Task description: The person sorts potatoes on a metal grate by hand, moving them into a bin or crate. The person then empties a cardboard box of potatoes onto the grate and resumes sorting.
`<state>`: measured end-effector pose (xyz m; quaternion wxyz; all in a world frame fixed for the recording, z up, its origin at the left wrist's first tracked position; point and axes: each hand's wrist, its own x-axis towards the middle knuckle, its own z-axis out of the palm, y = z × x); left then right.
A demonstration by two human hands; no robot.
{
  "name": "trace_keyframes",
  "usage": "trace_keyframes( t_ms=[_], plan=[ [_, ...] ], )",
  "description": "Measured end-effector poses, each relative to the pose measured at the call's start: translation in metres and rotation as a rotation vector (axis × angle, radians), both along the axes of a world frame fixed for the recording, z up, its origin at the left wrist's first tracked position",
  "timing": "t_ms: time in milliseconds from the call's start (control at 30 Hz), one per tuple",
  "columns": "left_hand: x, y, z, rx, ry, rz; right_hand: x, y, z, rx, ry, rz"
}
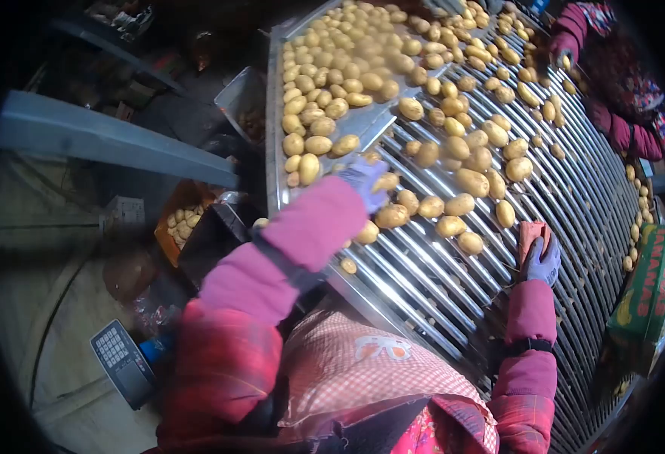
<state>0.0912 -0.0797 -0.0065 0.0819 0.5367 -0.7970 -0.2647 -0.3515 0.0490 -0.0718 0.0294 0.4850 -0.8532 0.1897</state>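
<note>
Yellow-brown potatoes (472,181) lie scattered over a sloping bed of shiny metal rollers (438,291). My left hand (366,181), in a purple glove, is over the left edge of the rollers beside a potato (386,181). Motion smears its fingers, so whether it grips that potato does not show. Farther right, my right hand (543,262), gloved alike, is closed on a pinkish-red block (532,238) resting at the rollers. What the block is made of I cannot make out.
A metal tray (275,151) heaped with potatoes adjoins the rollers. Another person's sleeve (570,30) reaches in at upper right. A green banana box (642,280) stands right; an orange crate of potatoes (167,242), a grey beam (113,136) and a keypad device (123,363) are left.
</note>
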Motion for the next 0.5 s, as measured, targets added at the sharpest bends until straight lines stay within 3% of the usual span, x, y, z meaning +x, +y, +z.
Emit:
trace_keyframes(
  t_ms=[133,200,267,367,400,433,500],
  plan=[
    [-0.018,0.002,0.001,-0.234,-0.022,0.014,0.0,-0.002,0.0,0.001,0.013,-0.026],
    [0.0,-0.003,0.039,0.254,0.239,0.213,-0.002,-0.001,-0.002,0.009,-0.005,-0.027],
    [0.039,-0.015,0.01,0.62,0.91,0.524,0.0,0.003,0.002,-0.002,0.013,0.002],
    [0.056,-0.021,0.017,0.553,0.765,0.544,0.0,-0.003,0.001,0.002,0.011,-0.004],
    [0.046,-0.02,0.022,0.521,0.532,0.471,-0.001,-0.003,-0.001,0.005,0.029,-0.009],
    [0.035,-0.016,0.02,0.521,0.529,0.47,-0.002,-0.002,-0.002,0.007,0.048,-0.015],
    [0.007,-0.006,0.012,-0.222,0.012,-0.151,-0.002,-0.001,-0.003,-0.004,0.039,-0.019]
  ],
)
